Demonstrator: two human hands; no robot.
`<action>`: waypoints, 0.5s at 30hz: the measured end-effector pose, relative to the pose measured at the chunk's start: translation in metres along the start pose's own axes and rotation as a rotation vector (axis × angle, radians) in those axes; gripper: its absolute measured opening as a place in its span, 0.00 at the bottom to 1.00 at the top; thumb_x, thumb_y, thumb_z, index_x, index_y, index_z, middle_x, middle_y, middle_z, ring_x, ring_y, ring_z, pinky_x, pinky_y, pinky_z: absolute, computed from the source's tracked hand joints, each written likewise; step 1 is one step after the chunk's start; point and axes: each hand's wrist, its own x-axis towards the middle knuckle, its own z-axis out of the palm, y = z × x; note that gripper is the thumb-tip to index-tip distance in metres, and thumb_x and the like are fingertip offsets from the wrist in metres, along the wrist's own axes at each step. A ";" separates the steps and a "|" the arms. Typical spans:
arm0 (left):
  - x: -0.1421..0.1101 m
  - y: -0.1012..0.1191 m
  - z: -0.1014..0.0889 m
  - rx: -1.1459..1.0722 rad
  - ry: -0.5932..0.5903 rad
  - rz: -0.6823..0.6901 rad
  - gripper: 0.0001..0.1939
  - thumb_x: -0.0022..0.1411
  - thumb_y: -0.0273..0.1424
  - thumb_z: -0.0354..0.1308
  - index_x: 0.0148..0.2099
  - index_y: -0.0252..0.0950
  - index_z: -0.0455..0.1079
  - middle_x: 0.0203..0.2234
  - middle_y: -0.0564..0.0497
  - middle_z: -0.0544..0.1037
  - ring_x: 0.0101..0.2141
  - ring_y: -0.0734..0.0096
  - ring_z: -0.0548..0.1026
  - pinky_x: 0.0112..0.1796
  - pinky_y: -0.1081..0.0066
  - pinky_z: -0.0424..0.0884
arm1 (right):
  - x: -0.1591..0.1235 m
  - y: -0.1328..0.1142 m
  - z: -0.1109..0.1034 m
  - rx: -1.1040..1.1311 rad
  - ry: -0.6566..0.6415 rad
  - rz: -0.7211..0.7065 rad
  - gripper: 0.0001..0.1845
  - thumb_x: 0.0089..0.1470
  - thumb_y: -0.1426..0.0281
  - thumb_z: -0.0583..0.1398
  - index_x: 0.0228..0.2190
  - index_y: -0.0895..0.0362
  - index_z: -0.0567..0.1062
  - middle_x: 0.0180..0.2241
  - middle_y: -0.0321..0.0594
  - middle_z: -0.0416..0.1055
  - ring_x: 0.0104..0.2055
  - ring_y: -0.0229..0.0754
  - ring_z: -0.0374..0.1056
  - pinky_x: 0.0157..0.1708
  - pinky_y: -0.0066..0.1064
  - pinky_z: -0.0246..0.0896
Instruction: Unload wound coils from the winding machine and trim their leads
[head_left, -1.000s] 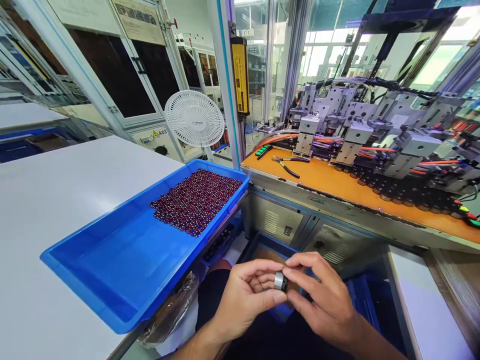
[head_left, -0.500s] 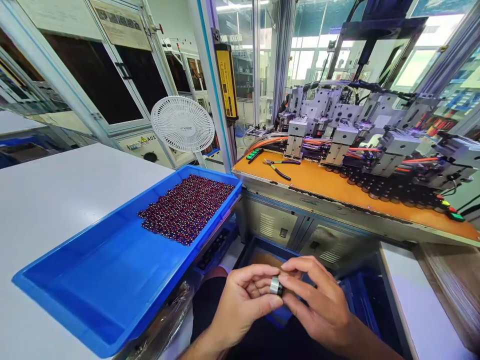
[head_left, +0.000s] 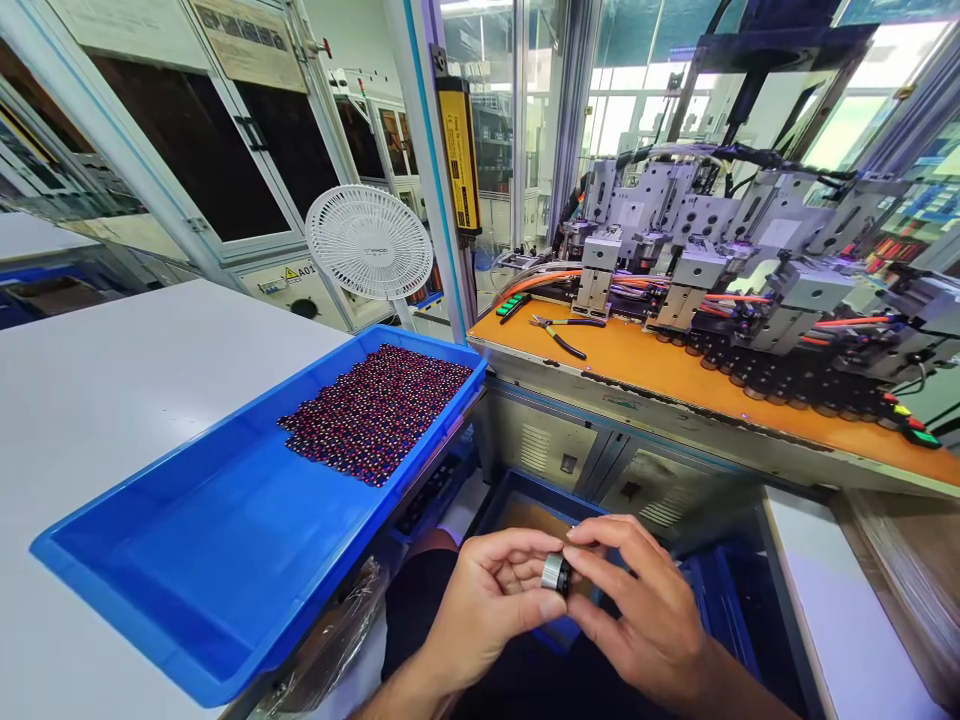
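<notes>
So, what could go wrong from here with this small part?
The small silver-and-black cylinder is pinched in the left hand; the right hand, close to it, might nudge it loose. Both hands are beside, not over, the long blue tray, so a dropped piece could miss it.

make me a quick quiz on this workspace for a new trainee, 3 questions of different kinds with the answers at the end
1. Multiple choice: what is at the fingertips of the left hand and right hand?
a) a roll of tape
b) a small silver-and-black part
c) a drinking cup

2. True or false: the pliers lie on the orange worktop.

3. Fill in the blank: beyond the far end of the blue tray stands a white ____.

Key: 1. b; 2. true; 3. fan
</notes>
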 end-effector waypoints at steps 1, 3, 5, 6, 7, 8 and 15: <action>0.000 0.000 0.000 0.002 -0.005 -0.002 0.17 0.42 0.27 0.76 0.38 0.39 0.81 0.31 0.49 0.86 0.33 0.72 0.83 0.34 0.80 0.76 | 0.000 0.000 0.000 0.005 0.004 -0.003 0.12 0.60 0.76 0.59 0.46 0.61 0.72 0.41 0.49 0.71 0.41 0.42 0.69 0.39 0.33 0.72; 0.001 -0.001 0.000 0.003 -0.006 0.007 0.18 0.42 0.27 0.76 0.38 0.39 0.81 0.31 0.50 0.86 0.32 0.73 0.83 0.34 0.81 0.76 | 0.001 -0.001 0.000 0.021 0.006 -0.014 0.14 0.59 0.79 0.58 0.47 0.61 0.72 0.42 0.49 0.71 0.42 0.42 0.69 0.39 0.32 0.72; 0.001 -0.001 0.000 0.007 -0.003 0.016 0.18 0.41 0.26 0.76 0.38 0.39 0.81 0.30 0.50 0.86 0.31 0.75 0.83 0.34 0.82 0.76 | 0.001 -0.001 0.000 0.021 0.006 -0.019 0.13 0.59 0.80 0.58 0.45 0.61 0.73 0.42 0.49 0.71 0.42 0.41 0.69 0.39 0.31 0.71; 0.000 -0.001 0.000 0.010 0.000 0.019 0.18 0.41 0.25 0.76 0.38 0.38 0.81 0.30 0.51 0.86 0.30 0.76 0.82 0.33 0.83 0.75 | 0.001 -0.002 0.000 0.016 0.008 -0.019 0.11 0.59 0.80 0.58 0.44 0.61 0.73 0.41 0.48 0.71 0.42 0.40 0.69 0.39 0.31 0.71; 0.000 -0.001 0.000 0.016 0.002 0.018 0.18 0.41 0.25 0.76 0.38 0.38 0.81 0.29 0.51 0.86 0.29 0.76 0.82 0.32 0.83 0.75 | 0.001 -0.002 0.000 0.009 0.011 -0.019 0.10 0.60 0.79 0.58 0.44 0.61 0.74 0.41 0.48 0.72 0.41 0.40 0.69 0.39 0.31 0.71; -0.001 -0.001 0.000 0.023 0.000 0.013 0.17 0.41 0.25 0.76 0.38 0.38 0.81 0.28 0.51 0.85 0.29 0.76 0.82 0.32 0.83 0.75 | 0.000 -0.002 0.000 0.004 0.013 -0.017 0.10 0.60 0.77 0.59 0.44 0.61 0.74 0.41 0.48 0.71 0.41 0.41 0.68 0.39 0.31 0.71; -0.003 -0.002 -0.002 0.033 0.001 0.017 0.18 0.42 0.24 0.76 0.38 0.39 0.81 0.29 0.52 0.86 0.30 0.78 0.82 0.32 0.85 0.75 | -0.005 0.001 0.000 0.035 -0.010 -0.004 0.13 0.59 0.80 0.59 0.46 0.60 0.72 0.43 0.47 0.70 0.42 0.41 0.67 0.39 0.32 0.70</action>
